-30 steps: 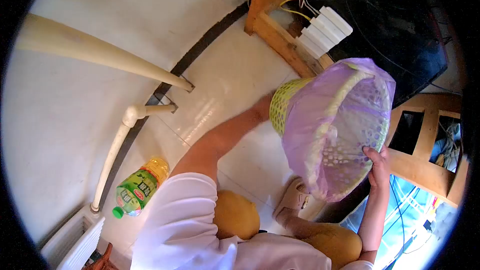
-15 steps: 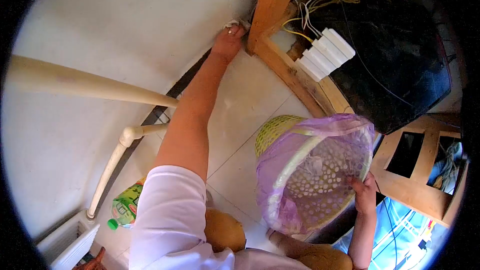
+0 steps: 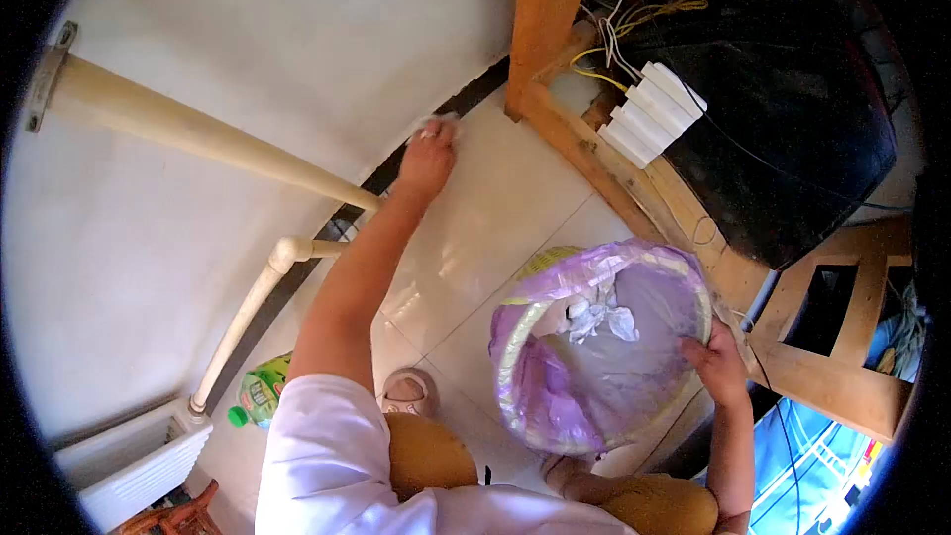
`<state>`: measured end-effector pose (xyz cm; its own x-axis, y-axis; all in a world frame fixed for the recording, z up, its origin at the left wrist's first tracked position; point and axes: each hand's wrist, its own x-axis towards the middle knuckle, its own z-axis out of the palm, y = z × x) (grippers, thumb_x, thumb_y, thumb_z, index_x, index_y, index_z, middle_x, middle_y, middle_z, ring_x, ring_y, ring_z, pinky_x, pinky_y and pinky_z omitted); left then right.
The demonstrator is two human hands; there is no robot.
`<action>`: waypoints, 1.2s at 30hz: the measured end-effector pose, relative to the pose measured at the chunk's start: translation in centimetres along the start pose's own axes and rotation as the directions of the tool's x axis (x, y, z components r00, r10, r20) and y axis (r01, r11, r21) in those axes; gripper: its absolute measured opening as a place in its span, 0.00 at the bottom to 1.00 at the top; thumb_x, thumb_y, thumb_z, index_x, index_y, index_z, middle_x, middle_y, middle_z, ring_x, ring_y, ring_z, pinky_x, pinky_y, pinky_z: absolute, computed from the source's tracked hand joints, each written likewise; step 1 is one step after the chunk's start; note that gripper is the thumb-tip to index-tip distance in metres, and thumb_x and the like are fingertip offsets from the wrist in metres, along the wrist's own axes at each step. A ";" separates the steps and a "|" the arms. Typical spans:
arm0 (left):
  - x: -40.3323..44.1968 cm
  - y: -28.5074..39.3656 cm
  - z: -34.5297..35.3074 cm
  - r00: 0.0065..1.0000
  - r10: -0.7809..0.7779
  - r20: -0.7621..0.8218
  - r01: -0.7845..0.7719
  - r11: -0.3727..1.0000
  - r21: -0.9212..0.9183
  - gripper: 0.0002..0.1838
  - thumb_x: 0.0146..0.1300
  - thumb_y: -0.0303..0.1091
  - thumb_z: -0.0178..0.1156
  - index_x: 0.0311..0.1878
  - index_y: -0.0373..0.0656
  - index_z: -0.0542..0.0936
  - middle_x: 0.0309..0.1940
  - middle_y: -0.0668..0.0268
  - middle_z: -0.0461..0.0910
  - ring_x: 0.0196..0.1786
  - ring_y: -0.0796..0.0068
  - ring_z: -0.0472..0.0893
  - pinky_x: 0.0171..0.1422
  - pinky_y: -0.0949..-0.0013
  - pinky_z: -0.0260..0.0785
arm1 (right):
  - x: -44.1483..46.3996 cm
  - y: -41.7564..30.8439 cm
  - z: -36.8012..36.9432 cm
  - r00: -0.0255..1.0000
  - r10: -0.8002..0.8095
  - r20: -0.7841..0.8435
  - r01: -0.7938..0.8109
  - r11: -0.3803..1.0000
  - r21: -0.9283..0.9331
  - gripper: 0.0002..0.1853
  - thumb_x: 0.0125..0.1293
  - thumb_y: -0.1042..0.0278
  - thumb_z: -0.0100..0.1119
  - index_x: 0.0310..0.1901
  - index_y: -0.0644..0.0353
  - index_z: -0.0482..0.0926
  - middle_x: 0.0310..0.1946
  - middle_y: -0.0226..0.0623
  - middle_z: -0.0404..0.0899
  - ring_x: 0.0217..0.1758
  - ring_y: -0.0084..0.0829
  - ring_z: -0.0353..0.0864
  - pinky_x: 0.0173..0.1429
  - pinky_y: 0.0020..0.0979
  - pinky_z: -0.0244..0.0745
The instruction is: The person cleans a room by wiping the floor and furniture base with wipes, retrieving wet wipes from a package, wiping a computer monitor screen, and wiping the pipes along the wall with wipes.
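My left hand [image 3: 428,160] is stretched out to the dark baseboard [image 3: 474,94] at the foot of the white wall. Its fingers are closed on a whitish tissue [image 3: 449,118], of which only a small edge shows. With my right hand [image 3: 718,367] I grip the right rim of a wastebasket [image 3: 507,369], lined with a thin purple bag [image 3: 570,398]. The basket's mouth faces up toward me, and crumpled white tissues [image 3: 601,320] lie inside. A bit of its yellow-green mesh side shows at the far edge.
A wooden frame [image 3: 594,163] stands ahead right, bearing a white power strip or router-like box [image 3: 654,114] with cables. Beige pipes [image 3: 213,134] run along the left wall to a white radiator [image 3: 139,466]. A green-capped bottle [image 3: 263,391] lies near my left arm.
My left hand has drawn back from the corner by the wooden post, along the baseboard toward me. The basket has tipped, so its inside and the tissues show more.
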<state>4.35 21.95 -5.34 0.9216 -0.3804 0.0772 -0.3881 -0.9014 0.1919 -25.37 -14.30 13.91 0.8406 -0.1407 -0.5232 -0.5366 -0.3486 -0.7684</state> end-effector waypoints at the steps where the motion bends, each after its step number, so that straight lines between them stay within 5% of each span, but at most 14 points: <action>1: 1.5 1.2 0.1 0.994 0.096 0.042 -0.103 0.977 0.189 0.20 0.61 0.30 0.52 0.56 0.38 0.75 0.59 0.62 0.68 0.66 0.62 0.63 0.64 0.59 0.61 | 0.1 0.3 0.2 1.000 -0.024 -0.009 0.024 0.999 -0.041 0.16 0.55 0.78 0.56 0.48 0.66 0.75 0.39 0.32 0.79 0.42 0.26 0.75 0.50 0.30 0.71; 6: 10.0 2.5 4.8 0.910 0.371 0.184 -0.405 0.704 0.584 0.24 0.64 0.32 0.47 0.64 0.40 0.68 0.65 0.64 0.64 0.69 0.64 0.59 0.73 0.60 0.51 | -1.8 0.5 0.2 0.995 0.096 -0.040 -0.095 0.995 0.014 0.16 0.57 0.77 0.57 0.49 0.65 0.75 0.41 0.31 0.79 0.44 0.26 0.75 0.53 0.30 0.70; 8: 12.4 0.9 8.3 0.887 0.242 0.392 -0.455 0.598 0.660 0.27 0.66 0.36 0.45 0.69 0.41 0.61 0.69 0.65 0.59 0.72 0.67 0.56 0.76 0.61 0.39 | -2.4 1.7 -0.1 0.991 0.131 -0.018 -0.130 0.991 0.044 0.18 0.57 0.78 0.56 0.52 0.65 0.74 0.43 0.31 0.79 0.46 0.25 0.74 0.55 0.30 0.70; 11: 9.0 0.9 6.0 0.845 0.176 0.506 -0.513 0.538 0.669 0.24 0.68 0.34 0.42 0.66 0.37 0.65 0.71 0.63 0.57 0.72 0.64 0.56 0.77 0.58 0.43 | -2.9 1.5 0.0 0.982 0.186 0.009 -0.186 0.978 0.090 0.21 0.56 0.78 0.57 0.53 0.65 0.73 0.45 0.35 0.80 0.49 0.30 0.75 0.58 0.31 0.68; 13: 6.7 -0.1 7.0 0.842 0.082 0.533 -0.442 0.672 0.594 0.25 0.68 0.35 0.44 0.68 0.40 0.63 0.72 0.65 0.55 0.74 0.66 0.53 0.77 0.59 0.41 | -2.5 1.3 0.3 0.993 0.119 -0.025 -0.120 0.993 -0.017 0.22 0.55 0.77 0.58 0.54 0.66 0.73 0.45 0.38 0.80 0.50 0.32 0.76 0.58 0.32 0.68; 17: 1.7 -2.5 7.4 0.851 0.047 0.523 -0.463 0.536 0.706 0.30 0.66 0.38 0.49 0.70 0.43 0.58 0.70 0.65 0.56 0.72 0.66 0.54 0.74 0.60 0.41 | -1.5 1.3 0.2 0.999 0.006 -0.031 -0.011 0.985 -0.172 0.25 0.51 0.75 0.60 0.54 0.67 0.72 0.46 0.43 0.80 0.53 0.39 0.76 0.60 0.35 0.66; 19: -0.4 -3.7 7.4 0.842 -0.017 0.539 -0.465 0.486 0.740 0.34 0.65 0.41 0.51 0.73 0.45 0.55 0.70 0.67 0.55 0.72 0.65 0.53 0.73 0.59 0.39 | -0.9 1.0 0.6 0.989 -0.109 -0.095 0.078 0.956 -0.282 0.22 0.52 0.79 0.58 0.53 0.67 0.73 0.44 0.37 0.79 0.49 0.33 0.75 0.58 0.31 0.67; 21: -3.6 -4.7 6.7 0.920 0.060 0.386 -0.355 0.540 0.763 0.29 0.64 0.39 0.51 0.68 0.42 0.63 0.69 0.67 0.57 0.69 0.66 0.55 0.70 0.59 0.48 | -0.3 0.5 0.6 0.960 -0.238 -0.144 0.167 0.906 -0.388 0.21 0.53 0.82 0.56 0.51 0.67 0.74 0.42 0.31 0.78 0.46 0.27 0.74 0.55 0.27 0.68; 27: -1.9 -0.6 -0.6 0.925 -0.173 0.337 -0.013 0.874 0.486 0.18 0.60 0.34 0.54 0.52 0.39 0.78 0.52 0.64 0.73 0.58 0.62 0.70 0.57 0.61 0.66 | 0.6 0.0 -0.1 0.994 -0.111 0.006 0.111 0.994 -0.014 0.21 0.56 0.79 0.57 0.53 0.65 0.73 0.42 0.28 0.78 0.45 0.23 0.74 0.54 0.27 0.68; 28: -0.4 -2.0 1.2 0.991 0.104 0.081 -0.131 0.845 0.519 0.14 0.59 0.34 0.55 0.45 0.38 0.80 0.45 0.61 0.76 0.54 0.61 0.74 0.54 0.61 0.68 | 0.5 0.2 -0.3 0.996 -0.089 0.026 0.088 0.996 0.029 0.22 0.55 0.76 0.58 0.54 0.66 0.72 0.44 0.30 0.78 0.47 0.25 0.74 0.56 0.28 0.67; 30: 4.7 1.9 -4.6 0.941 0.023 -0.337 0.058 0.972 0.229 0.10 0.59 0.34 0.54 0.35 0.38 0.81 0.45 0.60 0.76 0.53 0.60 0.74 0.51 0.59 0.69 | 0.6 0.8 0.0 0.997 -0.063 0.047 0.058 0.994 0.094 0.24 0.55 0.73 0.60 0.56 0.66 0.71 0.45 0.32 0.78 0.49 0.26 0.75 0.58 0.29 0.67; 31: 6.6 3.9 -9.7 0.919 0.129 -0.373 0.026 0.923 0.384 0.08 0.57 0.33 0.55 0.30 0.39 0.80 0.44 0.60 0.76 0.52 0.60 0.74 0.49 0.58 0.70 | 0.5 1.1 0.0 0.998 -0.060 0.034 0.058 0.997 0.058 0.23 0.56 0.73 0.59 0.55 0.66 0.72 0.45 0.33 0.78 0.48 0.26 0.75 0.58 0.29 0.67; 33: 10.6 4.7 -16.6 0.857 0.323 -0.401 -0.074 0.848 0.524 0.10 0.61 0.34 0.50 0.40 0.38 0.75 0.44 0.56 0.75 0.48 0.55 0.75 0.46 0.54 0.69 | 0.4 1.0 -0.2 0.999 -0.052 0.011 0.052 0.998 0.020 0.23 0.56 0.73 0.59 0.54 0.67 0.72 0.45 0.33 0.78 0.48 0.26 0.75 0.58 0.30 0.67; 36: 14.2 3.7 -15.1 0.828 0.417 -0.375 -0.177 0.829 0.531 0.10 0.60 0.33 0.50 0.41 0.39 0.75 0.44 0.57 0.75 0.48 0.56 0.75 0.47 0.55 0.69 | 0.2 0.1 0.4 0.999 -0.028 0.041 0.023 0.993 0.117 0.22 0.55 0.73 0.58 0.54 0.66 0.73 0.45 0.35 0.78 0.48 0.27 0.75 0.58 0.30 0.67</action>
<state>16.06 16.29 11.24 0.6025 -0.6135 0.5105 -0.4870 -0.7894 -0.3738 -25.23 -13.96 13.56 0.8514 -0.0923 -0.5163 -0.5222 -0.2410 -0.8180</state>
